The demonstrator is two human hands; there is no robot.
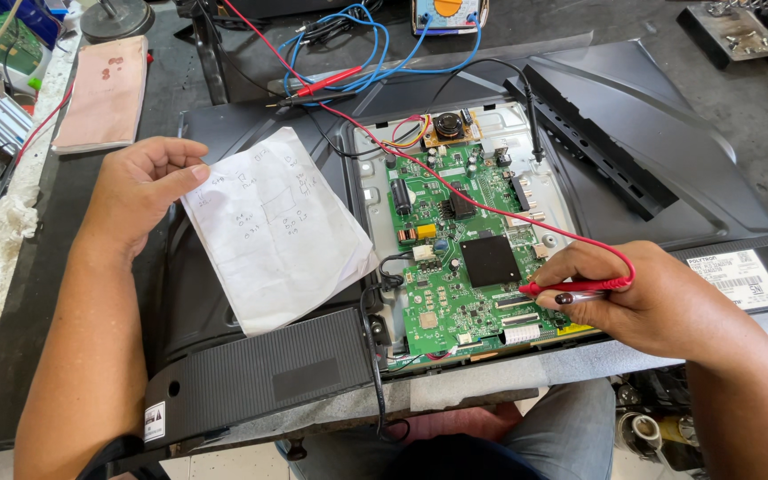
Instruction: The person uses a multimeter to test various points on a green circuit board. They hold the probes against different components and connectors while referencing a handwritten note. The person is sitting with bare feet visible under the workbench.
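Cluttered dark surface [740, 98]: my right hand [660, 307] pinches the thin red probe [571, 287] on the green circuit board [464, 258]; my left hand [140, 191] grips creased white paper [277, 231]. A slip might short neighbouring pins.

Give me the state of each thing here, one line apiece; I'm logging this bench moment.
left hand: pinching the paper's edge.
sheet of paper: creased, handwritten, lying flat beside the board.
right hand: closed on the red probe.
red probe: held low, tip on the board.
green circuit board: exposed, seated in its metal frame.
black back cover: removed, lying behind the board.
black probe: unheld, resting on the frame.
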